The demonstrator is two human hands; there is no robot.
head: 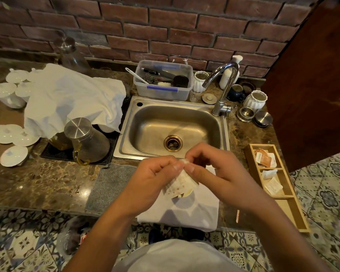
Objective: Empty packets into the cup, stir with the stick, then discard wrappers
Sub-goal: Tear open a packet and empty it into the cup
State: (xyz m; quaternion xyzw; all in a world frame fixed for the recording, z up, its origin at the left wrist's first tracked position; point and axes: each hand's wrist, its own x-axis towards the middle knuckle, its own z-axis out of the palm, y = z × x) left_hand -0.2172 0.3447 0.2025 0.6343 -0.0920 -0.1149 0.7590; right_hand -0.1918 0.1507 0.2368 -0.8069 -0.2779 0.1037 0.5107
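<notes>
Two bare forearms enter from the bottom edge and converge above the front of the bench (37, 185). Both hands meet at one packet (180, 184): the left hand (151, 179) and the right hand (220, 173) each have curled fingers pinching its top edge, fingertips almost touching. The packet is white, speckled paper, crumpled and hanging downward between the hands. Directly below it, one rounded pale rim, apparently the cup (186, 193), shows only as a sliver; most of it is hidden by the packet and hands.

Beneath the hands lie two cloths: one white folded towel (185, 214) hanging over the bench edge and one grey textured mat (110, 185) just left of it. The bench surface is brown mottled polished stone.

To the right, one long wooden tray (294, 216) with dividers holds several loose sachets, white and orange; the count is unclear.

Behind the hands sits one rectangular stainless steel sink (177, 122) with a round brass-toned drain. One curved chrome faucet (223, 85) stands at its right rear corner. Left of the sink, one inverted metal-based pitcher (84, 140) rests on a black ribbed mat (53, 154), partly under one large rumpled white cloth (71, 99). White porcelain lids and saucers lie at the far left.

Behind the sink, one translucent plastic container (163, 91) holds utensils and a scourer. Two white fluted ceramic jars stand near the faucet. One red brick wall (165, 26) backs everything.
</notes>
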